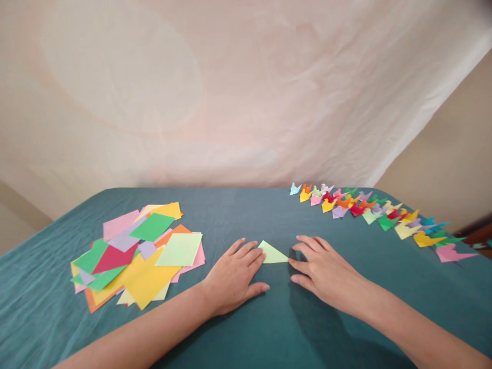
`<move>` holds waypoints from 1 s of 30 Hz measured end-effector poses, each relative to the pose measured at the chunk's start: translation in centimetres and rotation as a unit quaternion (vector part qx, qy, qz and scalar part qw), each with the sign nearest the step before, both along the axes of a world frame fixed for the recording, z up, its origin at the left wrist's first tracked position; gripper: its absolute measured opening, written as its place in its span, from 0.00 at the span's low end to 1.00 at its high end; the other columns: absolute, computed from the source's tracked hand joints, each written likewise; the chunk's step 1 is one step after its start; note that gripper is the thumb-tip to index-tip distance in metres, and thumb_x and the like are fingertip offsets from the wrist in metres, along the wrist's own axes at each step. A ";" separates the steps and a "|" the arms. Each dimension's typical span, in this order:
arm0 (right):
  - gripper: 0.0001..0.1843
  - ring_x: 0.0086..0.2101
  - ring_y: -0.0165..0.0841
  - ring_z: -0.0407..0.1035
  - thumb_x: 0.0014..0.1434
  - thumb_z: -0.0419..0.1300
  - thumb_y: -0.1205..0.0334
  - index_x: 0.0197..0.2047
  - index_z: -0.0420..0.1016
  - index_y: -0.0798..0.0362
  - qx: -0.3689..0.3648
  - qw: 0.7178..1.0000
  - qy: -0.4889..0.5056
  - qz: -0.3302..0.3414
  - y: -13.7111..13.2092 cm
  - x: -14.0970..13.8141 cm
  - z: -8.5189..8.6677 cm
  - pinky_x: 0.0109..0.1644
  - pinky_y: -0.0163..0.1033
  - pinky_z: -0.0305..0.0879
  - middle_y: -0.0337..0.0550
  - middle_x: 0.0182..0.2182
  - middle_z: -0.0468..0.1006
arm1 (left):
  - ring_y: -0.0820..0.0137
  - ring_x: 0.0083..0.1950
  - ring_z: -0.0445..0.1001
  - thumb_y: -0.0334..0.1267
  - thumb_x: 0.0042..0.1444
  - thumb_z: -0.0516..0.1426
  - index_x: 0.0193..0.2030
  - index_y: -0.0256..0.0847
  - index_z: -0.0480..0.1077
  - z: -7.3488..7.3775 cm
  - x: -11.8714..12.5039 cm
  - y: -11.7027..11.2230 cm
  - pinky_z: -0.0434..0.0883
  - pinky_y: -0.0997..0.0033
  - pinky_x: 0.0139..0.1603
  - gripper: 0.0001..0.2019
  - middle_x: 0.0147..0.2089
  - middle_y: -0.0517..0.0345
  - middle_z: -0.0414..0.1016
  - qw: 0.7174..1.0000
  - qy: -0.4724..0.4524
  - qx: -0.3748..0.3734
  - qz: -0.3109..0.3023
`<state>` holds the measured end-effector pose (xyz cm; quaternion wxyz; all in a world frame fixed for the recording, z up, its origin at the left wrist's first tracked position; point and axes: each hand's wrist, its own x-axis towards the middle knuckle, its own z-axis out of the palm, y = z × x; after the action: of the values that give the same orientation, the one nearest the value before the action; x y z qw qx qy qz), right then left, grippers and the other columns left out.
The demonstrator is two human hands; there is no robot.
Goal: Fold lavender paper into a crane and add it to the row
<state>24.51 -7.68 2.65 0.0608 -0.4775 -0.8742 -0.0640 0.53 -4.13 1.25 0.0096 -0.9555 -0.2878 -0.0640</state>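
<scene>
A pale green paper (273, 253), folded into a triangle, lies flat on the teal tablecloth (246, 312) between my hands. My left hand (235, 274) rests flat on the cloth with fingers stretched out, its fingertips lying on the triangle's left corner. My right hand (322, 268) is also flat and open, fingers spread, with its fingertips touching the triangle's right point. Neither hand holds anything.
A loose pile of coloured paper squares (134, 252) lies at the left of the table. Several folded paper figures (378, 212) in many colours stand in rows along the far right edge. A cream sheet (238, 92) hangs behind the table.
</scene>
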 end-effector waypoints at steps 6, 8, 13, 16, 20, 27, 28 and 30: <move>0.11 0.52 0.44 0.60 0.57 0.58 0.57 0.40 0.78 0.51 -0.030 0.999 -0.010 -0.005 0.1 0.7 0.4 0.54 0.51 0.54 0.48 0.42 0.75 | 0.61 0.64 0.54 0.56 0.61 0.42 0.59 0.40 0.60 -0.3 0.1 0.0 0.44 0.58 0.65 0.28 0.60 0.52 0.63 1.000 -0.009 0.019 0.006; 0.11 0.50 0.41 0.62 0.59 0.55 0.62 0.42 0.76 0.51 -0.043 0.999 0.005 0.006 0.3 1.0 0.7 0.54 0.49 0.55 0.46 0.44 0.74 | 0.62 0.64 0.54 0.56 0.61 0.42 0.59 0.40 0.60 -0.3 0.1 0.0 0.44 0.59 0.65 0.27 0.60 0.53 0.63 1.000 -0.008 0.019 0.006; 0.21 0.50 0.36 0.62 0.58 0.48 0.76 0.51 0.70 0.54 -0.037 0.998 0.049 0.012 0.9 0.7 0.5 0.53 0.45 0.57 0.46 0.49 0.72 | 0.61 0.64 0.53 0.56 0.61 0.43 0.59 0.40 0.60 -0.4 0.1 0.0 0.44 0.58 0.65 0.28 0.60 0.53 0.63 1.000 -0.008 0.014 0.007; 0.23 0.52 0.35 0.59 0.57 0.47 0.77 0.54 0.68 0.54 -0.050 0.995 0.074 0.055 0.9 -0.2 -0.6 0.54 0.43 0.58 0.45 0.52 0.70 | 0.61 0.64 0.53 0.56 0.61 0.43 0.59 0.40 0.60 -0.4 0.1 0.0 0.44 0.58 0.65 0.28 0.60 0.52 0.63 1.000 -0.009 0.013 0.005; 0.21 0.53 0.36 0.57 0.58 0.49 0.75 0.54 0.67 0.54 -0.047 0.991 0.094 0.077 0.9 -1.1 -2.2 0.55 0.43 0.56 0.44 0.52 0.70 | 0.60 0.64 0.53 0.56 0.60 0.43 0.59 0.39 0.60 -0.5 0.1 0.1 0.43 0.58 0.65 0.28 0.60 0.52 0.63 1.000 -0.010 0.013 0.002; 0.17 0.52 0.37 0.58 0.59 0.52 0.72 0.51 0.70 0.53 -0.022 0.990 0.113 0.082 1.1 -1.3 -3.0 0.55 0.44 0.56 0.44 0.48 0.73 | 0.61 0.64 0.54 0.56 0.60 0.44 0.59 0.41 0.60 -0.5 0.1 -0.1 0.45 0.57 0.65 0.27 0.59 0.51 0.64 0.999 -0.026 0.018 -0.003; 0.17 0.52 0.37 0.58 0.59 0.52 0.72 0.51 0.70 0.53 -0.017 0.990 0.113 0.084 1.2 -1.3 -3.1 0.55 0.44 0.56 0.44 0.48 0.73 | 0.61 0.64 0.55 0.56 0.59 0.45 0.59 0.42 0.59 -0.4 0.1 -0.1 0.46 0.56 0.65 0.27 0.59 0.51 0.64 0.999 -0.027 0.017 -0.006; 0.17 0.51 0.36 0.59 0.59 0.53 0.71 0.51 0.70 0.54 -0.005 0.990 0.110 0.089 1.2 -1.3 -3.2 0.54 0.44 0.57 0.45 0.47 0.73 | 0.60 0.63 0.55 0.56 0.59 0.46 0.60 0.44 0.59 -0.2 0.2 -0.2 0.47 0.55 0.64 0.26 0.59 0.51 0.63 0.999 -0.027 0.017 -0.011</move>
<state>23.21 -6.48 -0.52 0.1600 -0.4024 -0.9014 -0.0008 0.74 -4.37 1.01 0.0176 -0.9563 -0.2763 -0.0946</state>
